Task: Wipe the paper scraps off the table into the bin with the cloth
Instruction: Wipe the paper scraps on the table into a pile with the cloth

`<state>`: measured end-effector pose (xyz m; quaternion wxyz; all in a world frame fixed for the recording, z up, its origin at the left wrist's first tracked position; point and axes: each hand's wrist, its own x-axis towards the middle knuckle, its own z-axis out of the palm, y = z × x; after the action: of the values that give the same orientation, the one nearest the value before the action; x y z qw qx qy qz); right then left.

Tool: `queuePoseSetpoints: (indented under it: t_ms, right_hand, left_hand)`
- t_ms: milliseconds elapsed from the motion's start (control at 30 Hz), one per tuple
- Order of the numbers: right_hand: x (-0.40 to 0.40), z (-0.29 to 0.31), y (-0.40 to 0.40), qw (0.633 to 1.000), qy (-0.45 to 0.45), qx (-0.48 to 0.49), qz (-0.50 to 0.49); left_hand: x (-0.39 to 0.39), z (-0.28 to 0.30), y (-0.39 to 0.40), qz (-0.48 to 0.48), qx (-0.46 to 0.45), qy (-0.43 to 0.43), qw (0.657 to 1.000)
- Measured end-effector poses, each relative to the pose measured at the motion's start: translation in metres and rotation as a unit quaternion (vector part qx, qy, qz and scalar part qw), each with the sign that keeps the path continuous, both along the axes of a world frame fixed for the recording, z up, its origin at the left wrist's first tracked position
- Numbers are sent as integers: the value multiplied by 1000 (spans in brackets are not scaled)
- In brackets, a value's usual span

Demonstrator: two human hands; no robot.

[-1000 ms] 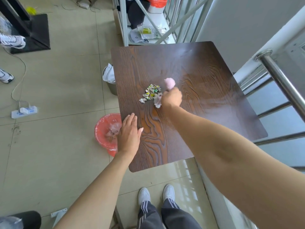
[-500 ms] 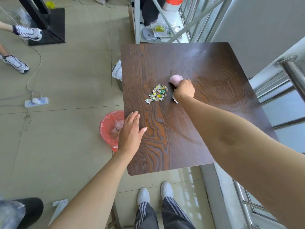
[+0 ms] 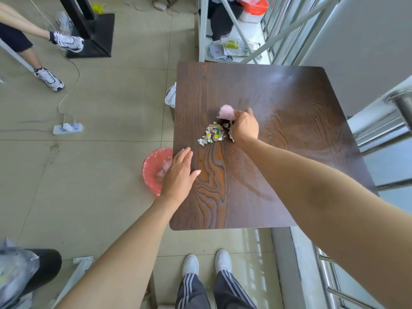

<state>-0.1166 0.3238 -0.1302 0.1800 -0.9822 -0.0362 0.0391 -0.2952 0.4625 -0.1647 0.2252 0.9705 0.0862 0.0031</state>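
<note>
head view. a dark wood-grain table (image 3: 278, 175) fills the centre and right of the frame, seen from above by the person standing at its 6 o'clock edge. the right hand (image 3: 244, 128) reaches to the middle of the tabletop and is clenched around a pink cloth (image 3: 227, 112), which bulges out of the fist toward 11 o'clock and rests on the wood. a heap of paper scraps (image 3: 213, 133), grey with yellow and green bits, lies on the table touching the hand at its 9 o'clock side, just below the cloth. the left hand (image 3: 179, 175) lies flat and released, fingers straight and together, palm down on the table's 9 o'clock edge, grasping nothing. a red bin (image 3: 152, 169) lined with clear plastic stands on the tiled floor (image 3: 89, 175) just outside that edge, partly hidden under the left hand and the tabletop, at 8 o'clock from the scraps. a second bin with a white liner (image 3: 171, 99) shows at the table's edge near 10 o'clock. a white power strip (image 3: 68, 128) with a cable lies on the floor at 9 o'clock, well apart from the table. the person's white shoes (image 3: 206, 264) and striped trousers show at 6 o'clock. another person's legs in sneakers (image 3: 66, 42) appear at the 10 o'clock corner, beside a black stand base (image 3: 95, 36). a metal railing (image 3: 401, 108) runs along 3 o'clock.
</note>
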Motion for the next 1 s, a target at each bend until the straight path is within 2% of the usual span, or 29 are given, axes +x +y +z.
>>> queuePoseSetpoints:
  t_ms: [100, 200, 400, 500, 633, 733, 867, 1000]
  right_hand:
    - [-25, 10, -21, 996, 52, -27, -65]
    - [-62, 14, -27, 992, 86, -28, -84]
    - [-109, 21, 9, 974, 151, 54, -161]
    - [-119, 22, 44, 947, 190, 137, -217]
    - [-119, 25, 86, 892, 215, 242, -315]
    - [-107, 23, 98, 860, 232, 305, -337]
    - [-90, 21, 89, 837, 185, 326, -399]
    - [-76, 21, 48, 857, 110, 290, -411]
  left_hand:
    - [-4, 5, -4, 19, -6, 7, 1000]
    - [-12, 8, -8, 33, -10, 13, 999]
    - [-26, 10, -10, 48, -16, 14, 999]
    - [-29, 9, -5, 49, -27, 12, 998]
    - [-30, 9, 1, 44, -64, 2, 997]
    - [-30, 9, 2, 40, -55, 6, 998]
    - [-32, 11, 2, 45, -32, 15, 998]
    - [-34, 13, 1, 44, -15, 10, 999]
